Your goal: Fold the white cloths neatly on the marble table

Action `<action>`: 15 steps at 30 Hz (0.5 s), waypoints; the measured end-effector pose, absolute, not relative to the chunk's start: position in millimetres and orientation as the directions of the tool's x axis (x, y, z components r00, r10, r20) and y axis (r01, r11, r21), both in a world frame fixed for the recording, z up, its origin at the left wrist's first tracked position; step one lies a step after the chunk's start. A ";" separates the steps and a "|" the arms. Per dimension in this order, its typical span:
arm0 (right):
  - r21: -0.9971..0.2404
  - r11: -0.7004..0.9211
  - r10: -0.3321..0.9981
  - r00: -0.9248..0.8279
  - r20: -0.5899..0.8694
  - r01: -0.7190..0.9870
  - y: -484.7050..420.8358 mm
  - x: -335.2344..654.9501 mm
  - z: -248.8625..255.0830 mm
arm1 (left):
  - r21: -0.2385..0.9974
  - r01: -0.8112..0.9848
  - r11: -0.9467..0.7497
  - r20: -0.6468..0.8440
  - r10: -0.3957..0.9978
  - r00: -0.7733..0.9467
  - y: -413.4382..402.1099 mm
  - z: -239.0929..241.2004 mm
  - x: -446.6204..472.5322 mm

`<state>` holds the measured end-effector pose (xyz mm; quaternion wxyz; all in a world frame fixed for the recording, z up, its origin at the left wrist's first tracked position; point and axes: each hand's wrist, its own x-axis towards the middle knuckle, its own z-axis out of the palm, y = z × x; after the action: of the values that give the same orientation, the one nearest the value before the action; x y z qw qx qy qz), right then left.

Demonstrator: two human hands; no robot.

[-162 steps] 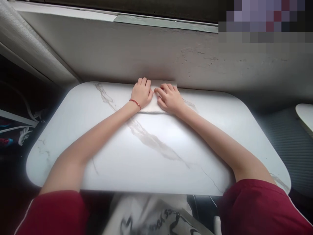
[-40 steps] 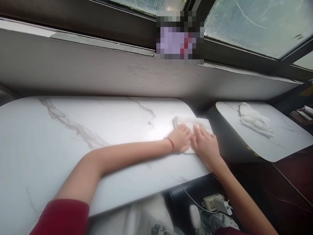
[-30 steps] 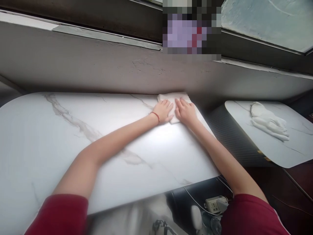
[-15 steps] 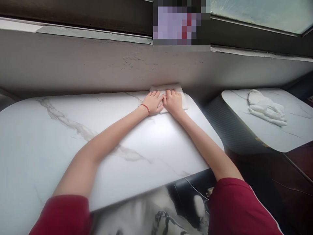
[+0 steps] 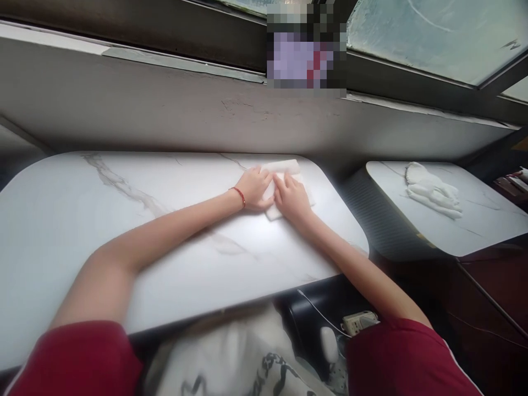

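Observation:
A folded white cloth lies on a white marble-patterned table, toward its far right corner. My left hand, with a red bracelet at its wrist, grips the cloth's left side with fingers bent and thumb on it. My right hand holds the cloth down from above, its fingers curled onto the middle. The thumbs are close together. Parts of the cloth under both palms are hidden.
A second marble-patterned table stands to the right, with a pair of white gloves lying on it. Behind the tables runs a grey wall below windows. Beneath the near edge are a white cable and a power strip.
Both hands have drawn the cloth away from the wall, nearer to me. The cloth has turned somewhat. The camera view has shifted and tilted, showing more of the windows.

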<state>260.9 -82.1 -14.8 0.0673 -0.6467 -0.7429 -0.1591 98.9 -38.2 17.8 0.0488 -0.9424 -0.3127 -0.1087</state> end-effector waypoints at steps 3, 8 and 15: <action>0.254 0.117 0.931 -0.195 0.308 0.960 -131.1 241.3 -14.3 | -0.039 0.578 -0.815 0.166 0.565 0.808 -81.7 24.8 84.5; 0.456 0.188 0.908 -0.331 0.256 0.870 -214.0 203.9 -5.0 | -0.109 0.508 -0.855 -0.017 0.512 0.859 -157.3 41.2 58.1; 0.506 0.302 0.904 -0.411 0.115 0.808 -231.6 168.4 -0.9 | -0.215 0.523 -0.825 -0.251 0.565 0.786 -184.0 62.6 36.0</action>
<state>168.4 -231.6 -0.9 -0.0962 -0.5342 -0.8012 -0.2519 36.0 -184.0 62.6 0.0671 -0.9427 -0.2885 0.1538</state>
